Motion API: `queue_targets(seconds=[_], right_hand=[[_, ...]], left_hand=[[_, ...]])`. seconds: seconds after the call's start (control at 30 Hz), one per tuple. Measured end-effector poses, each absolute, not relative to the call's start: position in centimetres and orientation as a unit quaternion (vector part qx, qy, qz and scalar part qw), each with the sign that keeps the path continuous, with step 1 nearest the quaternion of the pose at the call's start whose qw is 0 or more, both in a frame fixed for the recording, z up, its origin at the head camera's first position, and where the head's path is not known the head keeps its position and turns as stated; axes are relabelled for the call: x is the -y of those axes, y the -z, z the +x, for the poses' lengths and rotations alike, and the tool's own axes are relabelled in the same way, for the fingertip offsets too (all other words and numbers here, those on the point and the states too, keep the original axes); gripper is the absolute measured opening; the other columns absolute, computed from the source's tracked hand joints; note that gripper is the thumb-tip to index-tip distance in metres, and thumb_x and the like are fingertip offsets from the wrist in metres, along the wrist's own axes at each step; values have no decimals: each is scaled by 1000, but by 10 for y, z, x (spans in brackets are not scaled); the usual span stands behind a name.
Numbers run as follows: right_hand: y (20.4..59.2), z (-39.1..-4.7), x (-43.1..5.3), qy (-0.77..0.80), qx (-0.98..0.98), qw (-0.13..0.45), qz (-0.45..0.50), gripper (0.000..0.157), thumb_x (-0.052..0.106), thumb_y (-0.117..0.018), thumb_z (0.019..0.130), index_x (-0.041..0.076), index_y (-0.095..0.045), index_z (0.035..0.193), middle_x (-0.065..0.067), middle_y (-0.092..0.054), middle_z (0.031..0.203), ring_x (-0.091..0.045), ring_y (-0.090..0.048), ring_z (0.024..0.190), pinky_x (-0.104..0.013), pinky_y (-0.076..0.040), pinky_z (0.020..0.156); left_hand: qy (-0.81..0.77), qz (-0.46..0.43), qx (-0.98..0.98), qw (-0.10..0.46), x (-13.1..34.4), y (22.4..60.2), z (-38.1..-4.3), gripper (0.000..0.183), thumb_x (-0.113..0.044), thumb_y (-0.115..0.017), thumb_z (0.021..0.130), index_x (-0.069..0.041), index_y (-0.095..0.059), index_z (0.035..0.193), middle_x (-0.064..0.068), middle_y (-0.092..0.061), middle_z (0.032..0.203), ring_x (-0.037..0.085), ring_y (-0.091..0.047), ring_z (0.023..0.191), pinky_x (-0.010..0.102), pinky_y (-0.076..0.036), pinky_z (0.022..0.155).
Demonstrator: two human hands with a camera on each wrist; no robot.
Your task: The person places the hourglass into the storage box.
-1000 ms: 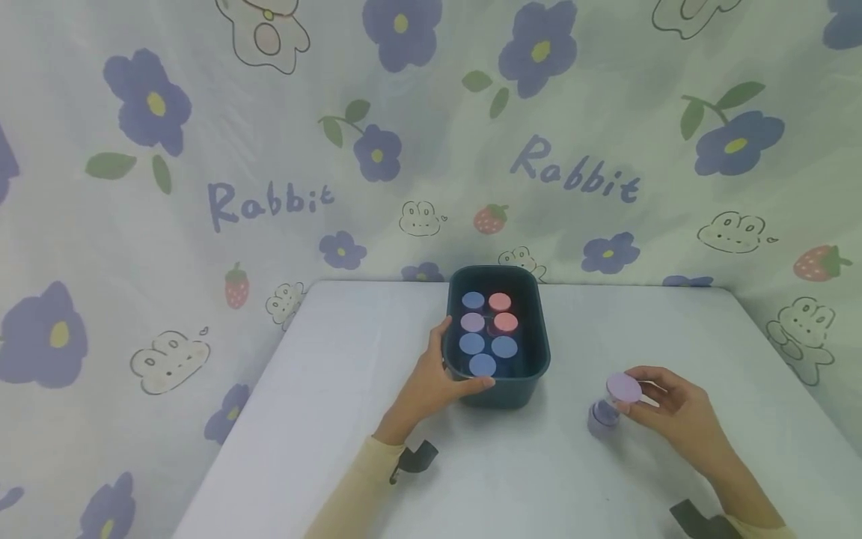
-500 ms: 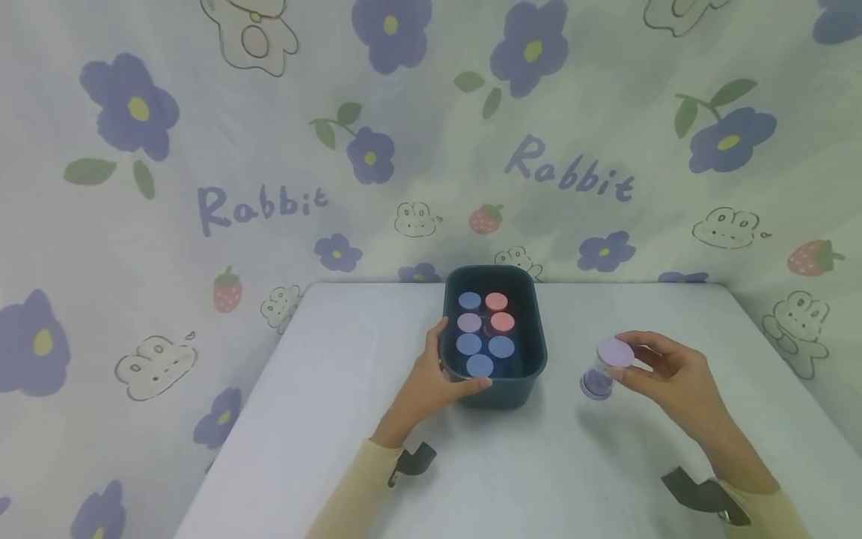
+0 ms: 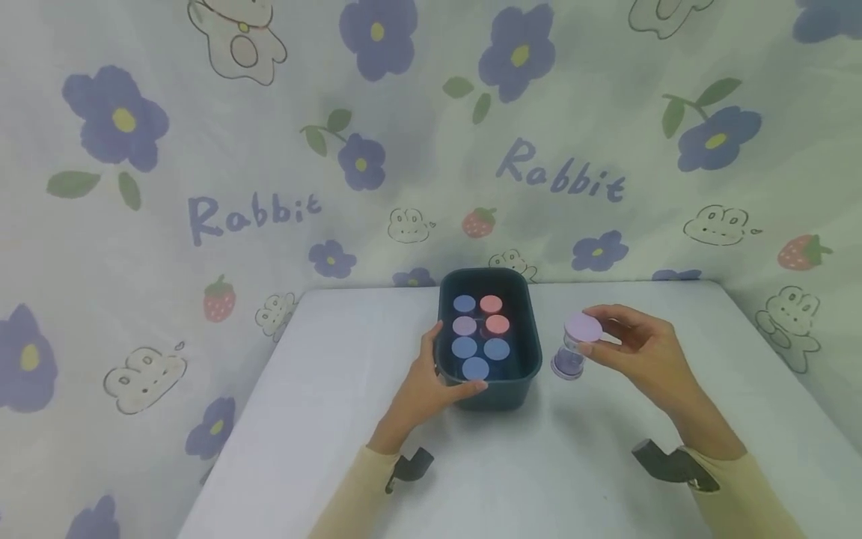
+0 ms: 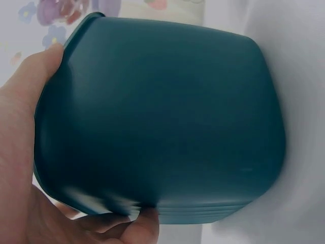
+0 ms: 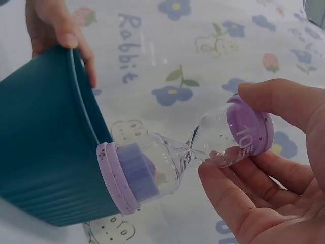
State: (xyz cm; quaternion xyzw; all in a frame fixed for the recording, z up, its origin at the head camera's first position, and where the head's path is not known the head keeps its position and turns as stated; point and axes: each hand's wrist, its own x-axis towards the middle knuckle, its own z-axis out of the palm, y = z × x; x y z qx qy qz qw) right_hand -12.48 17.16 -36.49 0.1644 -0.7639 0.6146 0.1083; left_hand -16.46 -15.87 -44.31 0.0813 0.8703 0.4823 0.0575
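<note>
My right hand [image 3: 643, 352] pinches a sand timer [image 3: 570, 361] by its upper lilac cap, above the table and right of a dark teal bin [image 3: 494, 397]. In the right wrist view the timer has clear glass marked "10", and purple sand [image 5: 139, 173] lies in the bulb farther from the hand. My left hand [image 3: 424, 389] grips the bin's near left corner, thumb over the front rim, fingers along the left side. Inside the bin stand several sand timers, with blue caps [image 3: 475, 368], pink caps [image 3: 497, 324] and one lilac cap [image 3: 465, 326].
A white table [image 3: 323, 389] carries the bin. Behind it hangs a pale curtain [image 3: 269, 135] printed with flowers, rabbits and strawberries. Dark straps [image 3: 673, 466] sit around both wrists, over cream sleeves.
My right hand has lifted the sand timer and carried it left and away from me, closer to the bin. My left hand still grips the bin. The head view has shifted slightly.
</note>
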Motion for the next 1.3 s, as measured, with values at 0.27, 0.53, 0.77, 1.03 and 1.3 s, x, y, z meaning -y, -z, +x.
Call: queue_targets(seconds=[0.27, 0.53, 0.77, 1.03, 1.3], right_hand=[[360, -135, -158, -584, 788, 113, 156, 43, 2, -79, 89, -2, -64, 130, 12, -68, 119, 3, -66, 112, -13, -57, 91], [357, -147, -150, -580, 793, 113, 151, 47, 8, -81, 89, -1, -64, 132, 14, -68, 119, 5, -65, 114, -13, -57, 92], [358, -155, -139, -579, 797, 103, 136, 46, 13, -82, 89, 4, -66, 131, 12, -67, 121, 7, -64, 115, -12, -55, 94], [361, -162, -128, -599, 780, 83, 160, 43, 9, -82, 88, 5, -66, 129, 3, -68, 119, 1, -67, 115, -17, -58, 93], [368, -165, -118, -593, 787, 56, 159, 43, 13, -82, 88, 8, -67, 128, -8, -68, 125, -7, -68, 114, -22, -61, 90]], left_hand=[[-484, 83, -869, 54, 160, 445, -164, 125, -66, -88, 68, -35, -12, 163, 2, -33, 169, 31, -40, 151, 64, -39, 119], [-485, 81, -869, 57, 160, 447, -165, 125, -66, -88, 68, -35, -12, 163, 3, -33, 169, 31, -40, 151, 64, -38, 120], [-482, 82, -871, 55, 160, 448, -167, 126, -68, -88, 67, -35, -13, 163, 4, -34, 168, 32, -41, 151, 64, -38, 119], [-485, 87, -868, 56, 160, 447, -167, 126, -67, -88, 68, -34, -13, 163, 4, -34, 168, 32, -41, 151, 64, -38, 120], [-484, 87, -869, 55, 159, 448, -166, 125, -68, -87, 68, -36, -11, 163, 2, -33, 168, 30, -41, 151, 63, -38, 120]])
